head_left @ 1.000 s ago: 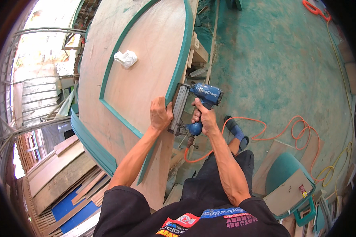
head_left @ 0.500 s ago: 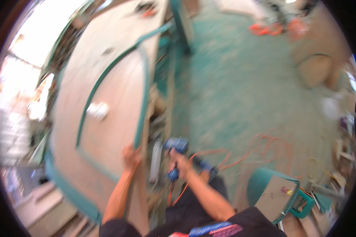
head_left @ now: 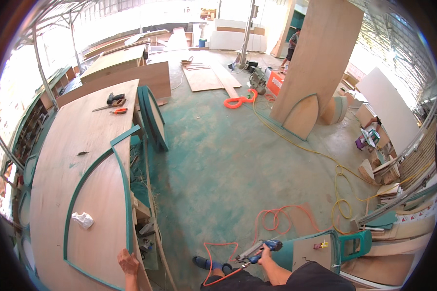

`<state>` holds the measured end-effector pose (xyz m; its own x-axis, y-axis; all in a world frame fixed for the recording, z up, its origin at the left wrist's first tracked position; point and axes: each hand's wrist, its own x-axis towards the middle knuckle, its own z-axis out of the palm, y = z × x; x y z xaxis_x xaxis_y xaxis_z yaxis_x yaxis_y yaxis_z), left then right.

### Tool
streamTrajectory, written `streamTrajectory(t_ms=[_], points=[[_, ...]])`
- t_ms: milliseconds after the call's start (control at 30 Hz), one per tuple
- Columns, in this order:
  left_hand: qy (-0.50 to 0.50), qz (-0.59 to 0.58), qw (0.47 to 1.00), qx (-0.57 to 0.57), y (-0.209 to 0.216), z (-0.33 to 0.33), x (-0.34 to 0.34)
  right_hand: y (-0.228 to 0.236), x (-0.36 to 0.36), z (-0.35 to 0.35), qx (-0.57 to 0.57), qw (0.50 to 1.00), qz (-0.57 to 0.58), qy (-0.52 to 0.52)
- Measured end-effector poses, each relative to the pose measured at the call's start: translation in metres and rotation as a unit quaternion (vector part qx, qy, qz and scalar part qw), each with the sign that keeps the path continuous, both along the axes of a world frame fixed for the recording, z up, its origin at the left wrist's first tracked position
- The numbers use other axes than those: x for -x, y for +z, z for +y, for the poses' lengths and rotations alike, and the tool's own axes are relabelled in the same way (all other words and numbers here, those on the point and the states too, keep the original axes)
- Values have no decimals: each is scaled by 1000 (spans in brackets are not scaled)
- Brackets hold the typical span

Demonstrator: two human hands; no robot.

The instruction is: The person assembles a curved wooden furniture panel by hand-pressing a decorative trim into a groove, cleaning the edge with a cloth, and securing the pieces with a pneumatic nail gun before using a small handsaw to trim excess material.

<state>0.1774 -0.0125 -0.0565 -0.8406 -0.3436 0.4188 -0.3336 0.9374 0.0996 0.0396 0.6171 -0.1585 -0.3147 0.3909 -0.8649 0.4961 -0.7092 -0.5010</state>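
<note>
My left hand (head_left: 128, 262) is closed at the lower right edge of an arched wooden panel (head_left: 100, 203) with a green rim, which lies on the long plywood-topped table (head_left: 51, 203). A short green strip (head_left: 125, 135) sticks out past the arch's pointed tip. On the panel is a crumpled white wad (head_left: 83, 220). My right hand (head_left: 265, 256) grips a blue nail gun (head_left: 254, 250) by its handle, away from the table and over the floor. An orange air hose (head_left: 218, 280) runs from the tool.
A handsaw (head_left: 114, 100) and orange-handled pliers (head_left: 118, 111) lie on the table's far end. Green-edged arched panels (head_left: 153, 119) lean against its right side. A green stool (head_left: 354, 246) is at my right. A yellow hose (head_left: 306, 148) crosses the floor. Another person (head_left: 292, 46) stands far back.
My view has lifted and swung right, showing more of the workshop. The nail gun in my right hand has moved away from the table edge to the right. My left hand stays at the panel's rim.
</note>
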Motion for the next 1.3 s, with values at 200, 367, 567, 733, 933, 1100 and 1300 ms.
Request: streamTrajectory(t_ms=[200,367,567,733,933,1100,1300], points=[[117,-164,971,-132,32,32,-18,20,-42,108,-48,997,-33,-44],[157,-50,986,12,-9,47,-79,9,-93,134,-21,999,15,-38],[165,-52,982,69,33,82,-137,-12,-129,132,-11,998,-67,16],[174,-24,980,89,16,88,-121,-28,-116,158,-9,986,-55,154],[192,-22,979,64,24,96,-131,6,-76,98,29,985,26,169],[212,-52,973,80,32,105,-110,48,-55,36,158,956,105,224],[193,-86,974,85,39,96,-105,111,-49,-121,272,864,149,397]])
